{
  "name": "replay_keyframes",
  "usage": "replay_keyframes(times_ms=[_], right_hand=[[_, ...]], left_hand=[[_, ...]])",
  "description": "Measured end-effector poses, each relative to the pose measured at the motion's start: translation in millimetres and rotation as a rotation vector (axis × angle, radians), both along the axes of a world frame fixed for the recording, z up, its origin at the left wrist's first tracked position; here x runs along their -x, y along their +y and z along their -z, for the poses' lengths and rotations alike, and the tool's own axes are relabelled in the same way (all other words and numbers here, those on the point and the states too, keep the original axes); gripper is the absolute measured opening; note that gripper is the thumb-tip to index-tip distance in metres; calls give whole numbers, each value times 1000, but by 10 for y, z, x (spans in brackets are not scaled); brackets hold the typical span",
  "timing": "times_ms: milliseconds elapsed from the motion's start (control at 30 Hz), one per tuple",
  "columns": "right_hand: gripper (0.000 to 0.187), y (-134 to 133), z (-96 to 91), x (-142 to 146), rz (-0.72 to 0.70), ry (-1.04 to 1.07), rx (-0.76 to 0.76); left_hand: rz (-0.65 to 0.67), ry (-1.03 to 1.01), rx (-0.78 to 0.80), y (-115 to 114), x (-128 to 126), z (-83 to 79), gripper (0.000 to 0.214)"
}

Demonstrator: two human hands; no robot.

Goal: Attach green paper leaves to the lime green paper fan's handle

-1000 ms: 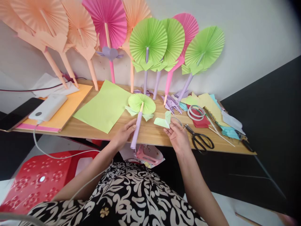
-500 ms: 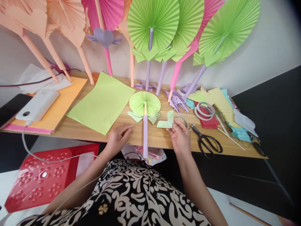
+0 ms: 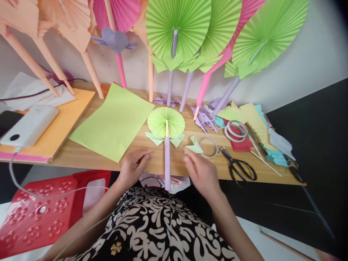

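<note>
A small paper fan with a round green pleated head lies on the table, its lilac handle reaching past the front edge. Pale green folded paper wings flank the handle's top. My left hand rests left of the handle, loosely curled, fingers apart and holding nothing. To the right, my right hand hovers low over the table, thumb and forefinger apart. Just beyond its fingertips lies a folded pale green paper piece, against a tape roll. Whether the fingertips touch the paper is unclear.
A green sheet lies left, near a white power bank. Black scissors, more tape rolls and paper scraps are right. Large paper fans lean on the wall. A red stool stands below left.
My right hand has turned and shifted left and down, and the folded paper piece now lies by the tape roll. My left hand has barely moved. The view has shifted slightly.
</note>
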State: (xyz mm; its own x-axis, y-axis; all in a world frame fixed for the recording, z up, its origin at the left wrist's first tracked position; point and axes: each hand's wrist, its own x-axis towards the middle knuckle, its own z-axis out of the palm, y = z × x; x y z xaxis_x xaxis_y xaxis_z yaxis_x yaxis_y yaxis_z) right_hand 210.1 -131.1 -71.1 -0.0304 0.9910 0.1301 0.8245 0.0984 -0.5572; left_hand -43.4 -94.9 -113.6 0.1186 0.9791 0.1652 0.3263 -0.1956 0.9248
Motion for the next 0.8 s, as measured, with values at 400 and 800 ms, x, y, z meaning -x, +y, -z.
replay_keyframes(times_ms=[400, 800], right_hand=[[75, 82, -32, 543, -133, -246, 320], [39, -73, -334, -124, 110, 1319, 302]], left_hand=[[6, -95, 45, 20, 36, 23, 14], [290, -144, 149, 210, -30, -249, 22]])
